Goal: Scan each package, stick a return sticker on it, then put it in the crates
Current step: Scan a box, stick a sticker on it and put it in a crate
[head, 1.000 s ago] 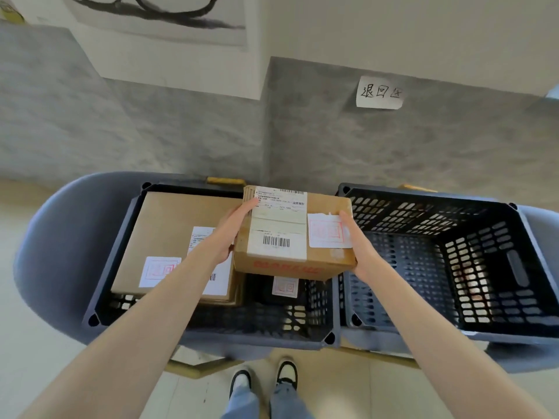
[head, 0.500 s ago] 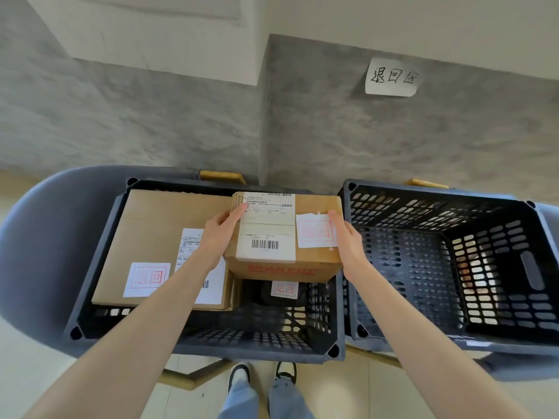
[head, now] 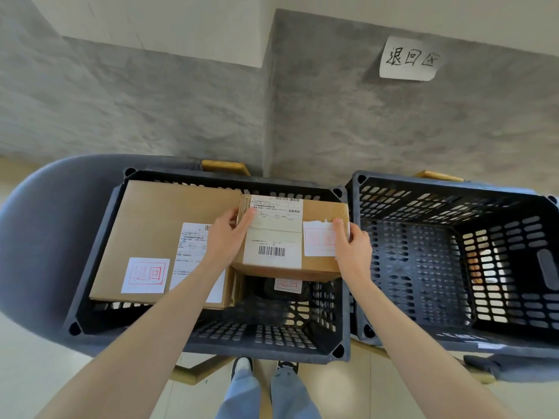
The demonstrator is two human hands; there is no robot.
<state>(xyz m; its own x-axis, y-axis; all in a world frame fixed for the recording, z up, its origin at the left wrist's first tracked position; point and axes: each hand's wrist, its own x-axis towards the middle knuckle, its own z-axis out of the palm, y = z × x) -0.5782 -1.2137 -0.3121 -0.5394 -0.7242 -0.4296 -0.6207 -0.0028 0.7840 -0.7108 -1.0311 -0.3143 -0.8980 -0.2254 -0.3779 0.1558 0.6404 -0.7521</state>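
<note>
Gripping a small cardboard box (head: 320, 237) from both sides, the left hand (head: 225, 238) presses its fingers on the box's left edge while the right hand (head: 352, 246) clasps the right edge, its fingers partly over a white return sticker (head: 317, 241) with red print. A shipping label (head: 273, 234) with a barcode covers the middle of the box's top. The box sits at the centre of the frame, inside the right part of the left black crate (head: 211, 340), over a dark parcel (head: 284, 293) that bears its own return sticker. A large flat cardboard box (head: 157, 219), also stickered, fills the crate's left part. At right stands a second black crate (head: 453, 337). A handwritten paper sign (head: 408, 58) is stuck on the grey wall at upper right.
</note>
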